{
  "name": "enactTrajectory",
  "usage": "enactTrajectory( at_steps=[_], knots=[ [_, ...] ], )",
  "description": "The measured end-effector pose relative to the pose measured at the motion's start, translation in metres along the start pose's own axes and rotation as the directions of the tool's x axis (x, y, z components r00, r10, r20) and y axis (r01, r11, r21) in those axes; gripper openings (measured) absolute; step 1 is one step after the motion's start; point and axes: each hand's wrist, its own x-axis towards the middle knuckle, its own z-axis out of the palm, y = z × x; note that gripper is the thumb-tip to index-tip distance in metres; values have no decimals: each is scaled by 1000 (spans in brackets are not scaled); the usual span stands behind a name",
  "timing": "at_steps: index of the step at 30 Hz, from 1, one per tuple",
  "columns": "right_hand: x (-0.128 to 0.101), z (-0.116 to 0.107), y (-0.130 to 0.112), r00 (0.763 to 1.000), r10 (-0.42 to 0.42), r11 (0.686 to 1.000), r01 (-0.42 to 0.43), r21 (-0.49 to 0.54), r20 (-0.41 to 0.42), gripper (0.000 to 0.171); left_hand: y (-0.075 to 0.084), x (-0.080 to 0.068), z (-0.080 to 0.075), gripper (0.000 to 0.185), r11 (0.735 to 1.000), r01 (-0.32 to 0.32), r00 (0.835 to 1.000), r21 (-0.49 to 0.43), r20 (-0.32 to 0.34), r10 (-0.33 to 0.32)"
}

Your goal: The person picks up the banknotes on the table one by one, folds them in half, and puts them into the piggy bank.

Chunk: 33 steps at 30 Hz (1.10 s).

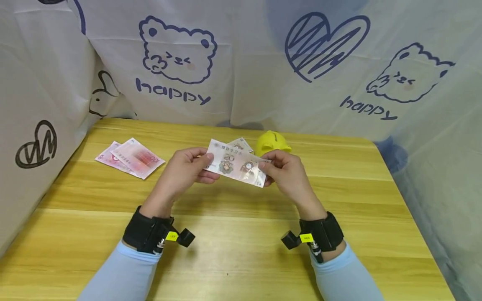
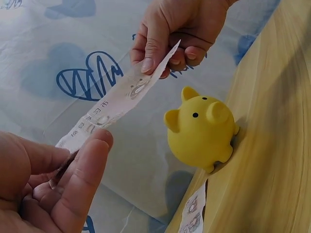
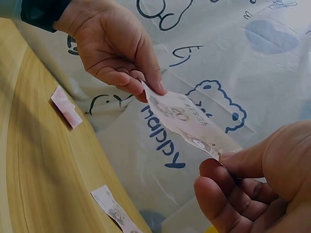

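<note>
A pale pink play banknote (image 1: 237,164) with printed cartoon figures is held up above the table between both hands. My left hand (image 1: 188,165) pinches its left end between thumb and fingers. At the opposite end, my right hand (image 1: 284,171) pinches it, thumb on top. Behind the note stands a yellow piggy bank (image 1: 272,142) with a slot in its back; its face shows in the left wrist view (image 2: 201,126). Another play banknote (image 1: 242,144) lies on the table beside the piggy bank, partly hidden by the held one.
Two pinkish-red banknotes (image 1: 138,158) lie overlapping at the left of the wooden table (image 1: 241,259). White cloth (image 1: 248,83) with drawn bears and hearts hangs behind the table and along its sides.
</note>
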Motion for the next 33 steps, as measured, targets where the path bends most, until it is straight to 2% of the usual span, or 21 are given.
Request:
enactTrajectory(
  at_steps=[5, 10, 18, 26, 33],
  knots=[
    [1, 0, 0, 1000, 4, 1000, -4, -2, -4, 17, -1, 0, 3, 28, 999, -1, 1000, -43, -15, 1],
    [1, 0, -1, 1000, 20, 1000, -20, 3, -4, 21, 0, -2, 5, 27, 998, -16, 998, -61, -57, 13],
    [1, 0, -1, 1000, 13, 1000, -13, 1, 3, 12, -2, 0, 5, 32, 997, -73, 993, -5, -88, 72],
    [0, 1, -1, 1000, 16, 1000, -16, 0, 14, 16, -2, 0, 6, 31, 996, -86, 988, -19, -131, 83],
    [-1, 0, 0, 1000, 21, 1000, -22, 17, 12, 22, -2, -1, 5, 31, 995, -99, 987, -23, -129, 96]
  ],
)
